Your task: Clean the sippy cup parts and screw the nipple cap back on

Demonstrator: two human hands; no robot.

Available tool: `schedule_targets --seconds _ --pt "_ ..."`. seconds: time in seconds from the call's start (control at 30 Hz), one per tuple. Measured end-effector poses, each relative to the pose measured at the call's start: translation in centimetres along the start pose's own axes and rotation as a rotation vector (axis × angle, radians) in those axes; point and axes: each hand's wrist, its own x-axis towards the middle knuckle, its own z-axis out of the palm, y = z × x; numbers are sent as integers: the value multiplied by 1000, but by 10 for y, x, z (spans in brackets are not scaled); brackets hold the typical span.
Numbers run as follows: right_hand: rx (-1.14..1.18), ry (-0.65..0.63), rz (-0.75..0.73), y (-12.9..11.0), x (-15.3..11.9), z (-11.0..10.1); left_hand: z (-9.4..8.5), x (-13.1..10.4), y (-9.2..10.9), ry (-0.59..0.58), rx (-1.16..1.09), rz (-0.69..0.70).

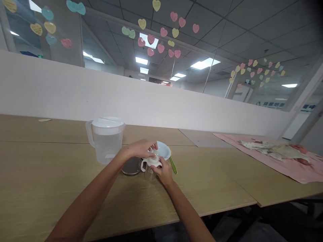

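A clear baby bottle [150,174] with a white collar and handles stands upright on the wooden table. My left hand [143,148] reaches over its top, fingers closed around the clear cap [156,154]. My right hand [164,172] grips the bottle at its collar from the right side. Behind the hands is a white bowl [164,150], partly hidden by them. A green-handled utensil [173,165] lies beside the bowl. Left of the bottle, under my left wrist, sits a round dark item with a pale rim [131,167], partly covered.
A lidded translucent pitcher [108,143] stands left of my left hand. On the table's right part, a pink cloth [277,164] bears a doll-like figure and clothing. A white wall runs behind the table [63,171], whose front edge is near my forearms.
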Motion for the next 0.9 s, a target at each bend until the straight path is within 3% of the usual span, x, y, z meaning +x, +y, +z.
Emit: schedule_targets --seconds 0.2,0.43,0.9 --pt "-40 30 -27 0 0 1 -1 2 -1 18 -1 -11" --pt "-19 1 15 -1 0 -1 -2 9 -17 -44 -193 -7" --pt "-12 5 19 0 -2 1 -5 9 -19 -101 -161 -14"
